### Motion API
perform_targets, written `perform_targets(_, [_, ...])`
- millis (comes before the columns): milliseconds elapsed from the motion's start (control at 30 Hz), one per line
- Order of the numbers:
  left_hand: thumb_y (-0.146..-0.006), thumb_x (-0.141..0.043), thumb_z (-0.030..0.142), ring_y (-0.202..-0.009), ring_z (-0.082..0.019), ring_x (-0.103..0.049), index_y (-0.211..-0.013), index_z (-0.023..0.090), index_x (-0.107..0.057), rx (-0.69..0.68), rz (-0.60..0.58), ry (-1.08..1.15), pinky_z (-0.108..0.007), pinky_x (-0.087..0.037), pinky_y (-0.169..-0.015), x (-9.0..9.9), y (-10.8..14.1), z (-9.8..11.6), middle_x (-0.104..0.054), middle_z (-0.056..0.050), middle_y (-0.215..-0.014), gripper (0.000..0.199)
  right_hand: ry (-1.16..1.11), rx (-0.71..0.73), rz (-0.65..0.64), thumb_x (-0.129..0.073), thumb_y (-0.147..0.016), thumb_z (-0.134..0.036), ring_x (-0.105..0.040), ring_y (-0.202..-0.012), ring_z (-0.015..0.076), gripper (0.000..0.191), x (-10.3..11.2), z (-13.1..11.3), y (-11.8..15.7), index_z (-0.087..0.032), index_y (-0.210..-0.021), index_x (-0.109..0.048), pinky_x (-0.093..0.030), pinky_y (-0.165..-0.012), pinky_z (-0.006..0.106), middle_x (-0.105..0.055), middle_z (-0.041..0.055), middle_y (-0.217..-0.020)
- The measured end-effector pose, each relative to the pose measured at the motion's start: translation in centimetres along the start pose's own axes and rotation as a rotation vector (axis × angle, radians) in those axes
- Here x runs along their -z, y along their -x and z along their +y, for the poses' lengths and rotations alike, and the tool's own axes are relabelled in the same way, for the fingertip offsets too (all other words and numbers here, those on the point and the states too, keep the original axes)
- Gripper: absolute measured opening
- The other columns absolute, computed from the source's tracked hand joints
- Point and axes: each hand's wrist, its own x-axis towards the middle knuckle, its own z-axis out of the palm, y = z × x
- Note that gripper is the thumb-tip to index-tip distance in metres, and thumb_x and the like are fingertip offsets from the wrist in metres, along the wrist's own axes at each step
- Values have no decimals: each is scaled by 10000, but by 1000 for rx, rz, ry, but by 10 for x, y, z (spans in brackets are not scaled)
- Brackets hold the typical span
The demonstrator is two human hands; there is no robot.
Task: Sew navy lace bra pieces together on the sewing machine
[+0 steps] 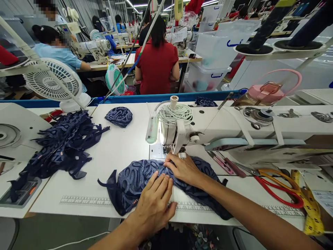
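At a white sewing table (130, 142) — navy patterned fabric (137, 173) by the needle, under two hands.
The left hand (156, 199) lies open on the fabric; the right hand (186, 169) curls at its far edge, whether pinching I cannot tell. A printed ruler (85, 201) runs along the front, navy pieces (65, 142) heap left, scissors (257, 173) lie right — beyond, a seated person in red (157, 66) and clear bins (214, 52).

Your left hand (156, 201) hides some navy embroidered fabric (137, 175); frame edges crop your right forearm (241, 206) at four o'clock and a sewing machine (28, 126) at nine.
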Motion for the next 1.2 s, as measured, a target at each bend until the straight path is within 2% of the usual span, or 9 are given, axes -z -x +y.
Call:
perform_targets(267, [-932,-484,343,-1262,-264,-506,-1324,79,-525,20,-32,9,-495,-233,-1188,-1,3,-2,-608,-134,-1298,475,-18,6,25,-569,-912,-255,-592,-817,163,110,9,1,-5,-226,-814,-606,-406,-746,276,-661,-26,-809])
perform_targets(467, [-943,-481,373,-1260,-253,-503,-1333,110,-508,51,-18,42,-500,-180,-1199,-2,4,1,-603,-123,-1300,471,90,54,91,-443,-963,-204,-553,-981,240,195,18,-7,23,-210,-1068,-607,-409,-885,388,-633,84,-1063])
perform_targets(633, [-938,-492,316,-1167,-252,-563,-1261,137,-543,53,-67,117,-513,-278,-1148,10,-5,-3,-636,-122,-1213,372,214,170,154,-445,-954,-168,-536,-979,238,235,14,-3,39,-192,-1148,-576,-418,-895,390,-612,92,-1069])
perform_targets(700, [-941,-458,220,-1062,-230,-600,-1192,170,-574,98,-78,163,-499,-356,-1088,15,-16,-14,-659,-102,-1121,281,235,149,170,-498,-931,-170,-534,-946,248,181,12,2,37,-189,-1084,-594,-414,-873,402,-617,86,-993])
perform_targets(800, [-899,-504,167,-1050,-251,-575,-1226,156,-547,230,-58,207,-438,-443,-957,19,-37,-37,-633,-128,-1137,330,229,174,177,-496,-933,-153,-527,-917,241,121,11,3,33,-191,-948,-609,-399,-867,400,-615,72,-913])
perform_targets(900, [-838,-625,264,-969,-267,-583,-1104,156,-615,324,-213,328,-369,-447,-833,23,-56,-56,-659,-104,-1014,288,254,203,176,-489,-942,-163,-531,-908,228,135,17,-3,34,-200,-937,-619,-400,-882,390,-619,66,-905])
perform_targets(967, [-828,-625,312,-808,-228,-584,-894,177,-655,384,-382,472,-299,-410,-709,28,-65,-62,-653,-42,-827,153,259,201,205,-491,-944,-169,-534,-956,229,151,25,-4,40,-205,-1012,-622,-407,-903,386,-624,77,-974])
perform_targets(1033, [-827,-613,343,-697,-182,-539,-771,179,-634,449,-505,636,-253,-346,-622,36,-69,-66,-600,1,-714,174,264,152,285,-466,-947,-152,-537,-1004,234,208,35,2,50,-202,-1087,-611,-418,-914,390,-625,93,-1058])
perform_targets(1200, [-807,-663,444,-671,-134,-492,-749,162,-609,709,-536,1108,-211,-343,-620,64,-60,-57,-551,28,-686,293,341,-80,505,-427,-941,-173,-575,-935,262,225,69,45,104,-173,-1021,-637,-465,-846,413,-661,111,-992])
